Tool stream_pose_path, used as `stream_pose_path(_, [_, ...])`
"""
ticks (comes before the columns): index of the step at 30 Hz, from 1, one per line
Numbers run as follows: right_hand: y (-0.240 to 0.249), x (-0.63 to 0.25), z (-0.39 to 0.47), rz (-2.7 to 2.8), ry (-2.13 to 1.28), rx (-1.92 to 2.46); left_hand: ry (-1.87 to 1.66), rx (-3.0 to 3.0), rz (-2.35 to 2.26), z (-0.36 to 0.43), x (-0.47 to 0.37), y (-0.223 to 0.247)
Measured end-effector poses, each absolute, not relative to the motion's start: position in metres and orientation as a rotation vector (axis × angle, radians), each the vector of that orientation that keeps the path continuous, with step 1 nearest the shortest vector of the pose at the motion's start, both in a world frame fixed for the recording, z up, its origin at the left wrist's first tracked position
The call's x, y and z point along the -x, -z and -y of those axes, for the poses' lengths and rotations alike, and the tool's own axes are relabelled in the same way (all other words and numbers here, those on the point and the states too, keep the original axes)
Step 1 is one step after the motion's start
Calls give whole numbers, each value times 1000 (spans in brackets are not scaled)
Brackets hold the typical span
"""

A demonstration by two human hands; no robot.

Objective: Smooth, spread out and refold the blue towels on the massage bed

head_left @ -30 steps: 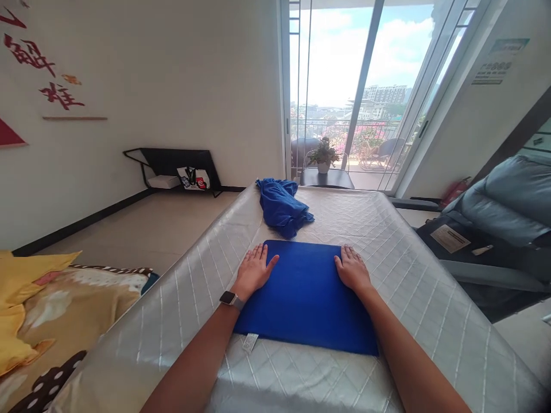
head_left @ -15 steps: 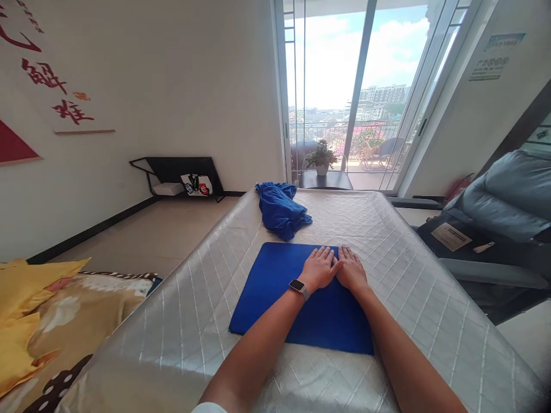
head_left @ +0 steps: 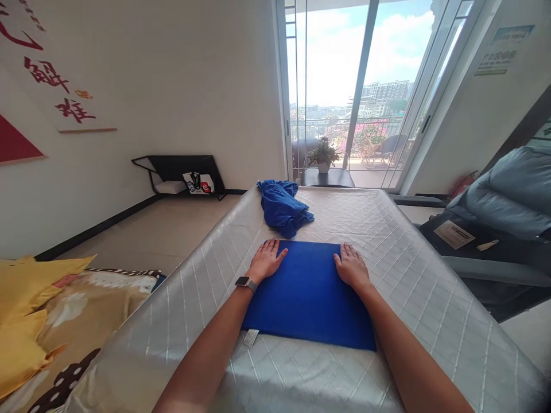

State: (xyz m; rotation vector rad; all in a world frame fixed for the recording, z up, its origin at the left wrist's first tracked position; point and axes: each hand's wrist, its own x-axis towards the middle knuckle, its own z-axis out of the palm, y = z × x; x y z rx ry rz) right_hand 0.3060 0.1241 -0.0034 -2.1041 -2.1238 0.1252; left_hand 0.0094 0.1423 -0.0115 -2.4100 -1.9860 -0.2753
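Below mid-frame, left hand (head_left: 266, 262) and right hand (head_left: 352, 266) lie flat-fingered on blue cloth (head_left: 310, 295), probably soft, best gripped at corners.

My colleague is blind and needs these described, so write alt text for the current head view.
A person's left hand and right hand rest palms down at the far corners of a flat blue cloth on a silver quilted cover. Beyond it lies a crumpled blue cloth, with tall glass panes in the background.

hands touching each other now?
No, the left hand and right hand rest apart, near opposite far corners of the flat blue cloth.
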Motion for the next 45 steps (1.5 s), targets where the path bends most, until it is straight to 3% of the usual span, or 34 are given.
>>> stream_pose_path(29, [-9,-302,-106,2186,-22,2168,340,2379,2065,-137,-6,8])
stream_pose_path(45, [-1,-303,-92,2150,-212,2151,427,2328,1858,-128,-17,3])
